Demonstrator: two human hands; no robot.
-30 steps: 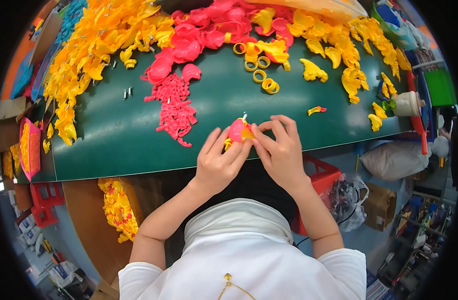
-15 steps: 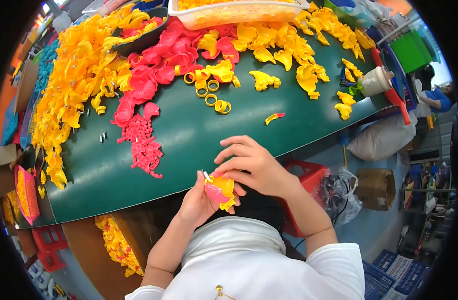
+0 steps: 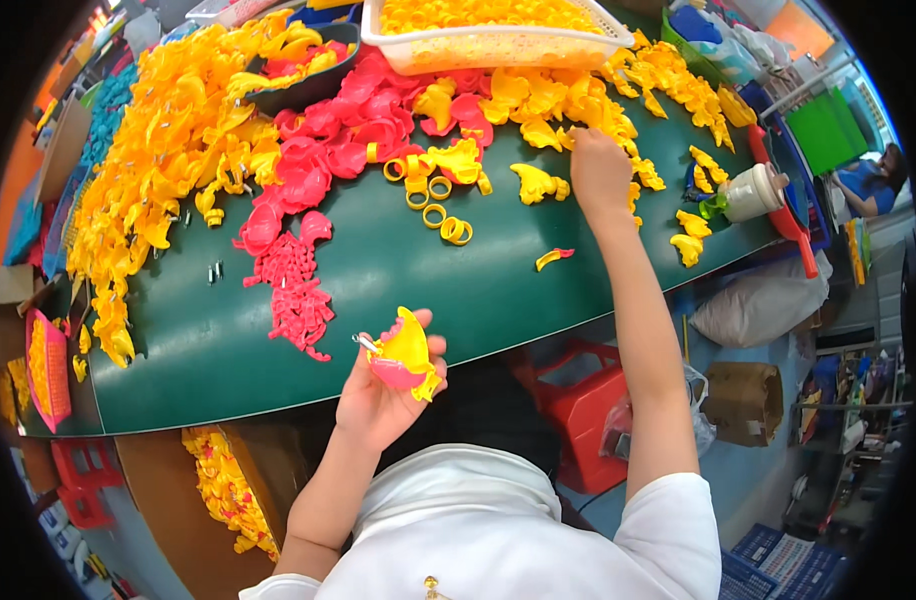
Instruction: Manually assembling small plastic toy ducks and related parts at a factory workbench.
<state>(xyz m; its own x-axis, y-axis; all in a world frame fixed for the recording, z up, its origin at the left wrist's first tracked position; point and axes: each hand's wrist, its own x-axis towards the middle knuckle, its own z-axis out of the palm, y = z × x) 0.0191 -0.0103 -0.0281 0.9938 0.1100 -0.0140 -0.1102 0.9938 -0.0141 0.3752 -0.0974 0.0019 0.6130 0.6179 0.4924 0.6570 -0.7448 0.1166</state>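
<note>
My left hand [image 3: 376, 398] is closed around a half-built toy part [image 3: 408, 355] in front of the table's near edge. That part joins a yellow shell to a pink one, and a small metal pin [image 3: 363, 341] sticks out at its left side. Across the table, my right hand [image 3: 600, 170] is at the pile of curved yellow plastic shells [image 3: 543, 100]. Its fingers are curled, and whatever they grip is hidden by the hand. Below it on the green table lies a small yellow piece with a red tip [image 3: 554, 259].
Pink shells [image 3: 308, 175] and small pink parts [image 3: 296, 290] spread over the green table [image 3: 378, 265]. Several yellow rings [image 3: 456, 231] lie mid-table. A white basket [image 3: 498, 52] stands at the back, a heap of yellow pieces [image 3: 148, 150] at left, and a red stool [image 3: 583, 420] at right.
My right hand has left the toy part and reached far forward to the yellow shells. My left hand has shifted slightly left, still holding the part, its yellow side now turned up.
</note>
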